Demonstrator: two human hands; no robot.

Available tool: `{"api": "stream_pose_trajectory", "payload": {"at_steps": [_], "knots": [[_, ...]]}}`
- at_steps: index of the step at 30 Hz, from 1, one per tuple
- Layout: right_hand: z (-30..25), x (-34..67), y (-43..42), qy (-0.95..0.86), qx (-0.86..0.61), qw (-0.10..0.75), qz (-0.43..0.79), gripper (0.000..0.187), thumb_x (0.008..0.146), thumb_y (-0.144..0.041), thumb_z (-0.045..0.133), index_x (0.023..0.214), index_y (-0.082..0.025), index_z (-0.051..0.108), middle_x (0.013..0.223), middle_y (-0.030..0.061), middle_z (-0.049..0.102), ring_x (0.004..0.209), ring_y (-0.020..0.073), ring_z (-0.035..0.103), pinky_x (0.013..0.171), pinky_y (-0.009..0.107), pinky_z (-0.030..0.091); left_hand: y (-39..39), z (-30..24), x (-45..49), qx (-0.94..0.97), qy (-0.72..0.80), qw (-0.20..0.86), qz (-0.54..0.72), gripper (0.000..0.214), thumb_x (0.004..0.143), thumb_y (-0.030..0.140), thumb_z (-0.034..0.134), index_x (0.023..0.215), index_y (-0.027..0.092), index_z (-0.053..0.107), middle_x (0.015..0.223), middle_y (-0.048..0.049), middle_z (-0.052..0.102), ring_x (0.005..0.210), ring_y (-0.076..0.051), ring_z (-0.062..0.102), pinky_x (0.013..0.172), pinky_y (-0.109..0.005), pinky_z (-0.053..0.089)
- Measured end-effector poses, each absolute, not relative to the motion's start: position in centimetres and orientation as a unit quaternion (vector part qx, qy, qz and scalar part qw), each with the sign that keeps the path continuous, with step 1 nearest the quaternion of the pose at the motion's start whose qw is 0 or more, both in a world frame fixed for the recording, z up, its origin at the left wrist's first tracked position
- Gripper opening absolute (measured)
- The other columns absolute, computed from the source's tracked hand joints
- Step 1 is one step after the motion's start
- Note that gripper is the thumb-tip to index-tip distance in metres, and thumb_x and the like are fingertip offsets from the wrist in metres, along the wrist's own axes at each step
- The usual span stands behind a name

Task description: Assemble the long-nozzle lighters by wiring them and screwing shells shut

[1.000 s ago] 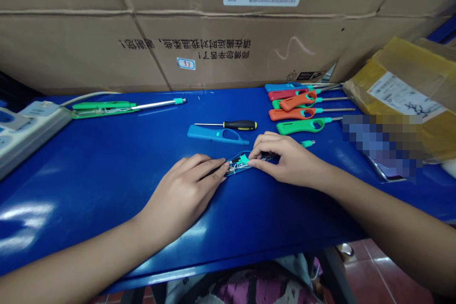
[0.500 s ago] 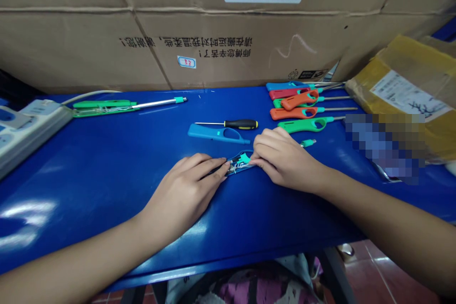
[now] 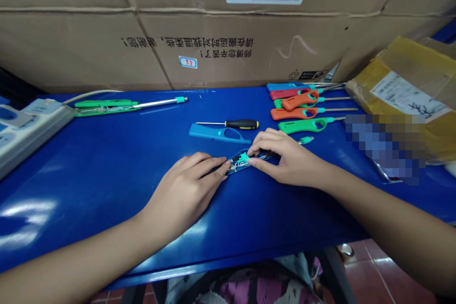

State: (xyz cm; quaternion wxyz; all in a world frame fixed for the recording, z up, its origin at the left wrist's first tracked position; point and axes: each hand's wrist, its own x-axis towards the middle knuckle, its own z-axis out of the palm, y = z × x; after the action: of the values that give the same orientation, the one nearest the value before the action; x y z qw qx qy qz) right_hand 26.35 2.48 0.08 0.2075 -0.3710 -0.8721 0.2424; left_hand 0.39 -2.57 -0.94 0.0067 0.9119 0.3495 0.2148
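An opened blue gas lighter point(image 3: 235, 167) lies on the table in front of me, with wires and inner parts showing. My left hand point(image 3: 188, 185) presses its fingertips on the lighter's left end, holding it down. At a small turquoise trigger point(image 3: 244, 157) in the lighter's middle, my right hand point(image 3: 288, 159) has thumb and fingers closed in a pinch. The lighter's metal tube runs under that hand, and its turquoise tip point(image 3: 306, 140) shows beyond. Just behind are the loose blue shell half point(image 3: 213, 133) and a black-and-yellow screwdriver point(image 3: 242, 124).
An opened green lighter point(image 3: 107, 107) lies near a white power strip point(image 3: 33, 126) at left. Several coloured lighters point(image 3: 302, 113) are piled at back right, by a taped yellow package point(image 3: 406, 95). A large cardboard box point(image 3: 213, 23) stands along the back.
My right hand's fingers have shifted slightly left and spread from the thumb, exposing more of the lighter's tube and trigger. My left hand stays in place.
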Motion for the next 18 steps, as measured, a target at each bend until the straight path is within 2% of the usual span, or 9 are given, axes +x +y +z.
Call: {"api": "stream_pose_trajectory", "payload": {"at_steps": [6,11,14,18], "knots": [[-0.2,25.9,2.2,-0.848,-0.405,0.229,0.254,0.009,0.092,-0.027,0.066,0.091,-0.019,0.069,0.087,0.0046,0.066,0.088,0.0197,0.057,0.085,0.036,0.042,-2.7,-1.0,0.8,0.910,0.348,0.007,0.225,0.028,0.099,0.021,0.058,0.124,0.014,0.069,0.120,-0.0104,0.072,0.098,-0.025,0.063,0.079,-0.041,0.056],[0.3,25.6,1.3,-0.864,-0.430,0.185,0.187,0.014,0.095,-0.031,0.064,0.098,-0.020,0.073,0.092,0.0057,0.066,0.095,0.0219,0.055,0.087,0.038,0.039,-2.9,-1.0,1.0,0.910,0.350,0.000,0.223,0.027,0.100,0.021,0.057,0.124,0.015,0.068,0.119,-0.0107,0.072,0.099,-0.025,0.063,0.079,-0.040,0.055],[0.7,25.6,0.8,-0.870,-0.426,0.162,0.186,0.016,0.096,-0.032,0.064,0.104,-0.021,0.073,0.096,0.0056,0.068,0.098,0.0220,0.056,0.089,0.038,0.038,-3.0,-1.0,1.0,0.909,0.354,-0.004,0.220,0.027,0.099,0.020,0.057,0.123,0.015,0.069,0.118,-0.0111,0.073,0.099,-0.025,0.064,0.078,-0.040,0.055],[1.1,25.8,0.6,-0.895,-0.410,0.125,0.122,0.018,0.099,-0.028,0.058,0.105,-0.020,0.074,0.096,0.0064,0.070,0.094,0.0218,0.056,0.082,0.037,0.034,-3.0,-1.1,1.0,0.910,0.351,-0.002,0.221,0.027,0.099,0.019,0.058,0.124,0.014,0.068,0.118,-0.0112,0.072,0.098,-0.026,0.063,0.078,-0.041,0.055]]}}
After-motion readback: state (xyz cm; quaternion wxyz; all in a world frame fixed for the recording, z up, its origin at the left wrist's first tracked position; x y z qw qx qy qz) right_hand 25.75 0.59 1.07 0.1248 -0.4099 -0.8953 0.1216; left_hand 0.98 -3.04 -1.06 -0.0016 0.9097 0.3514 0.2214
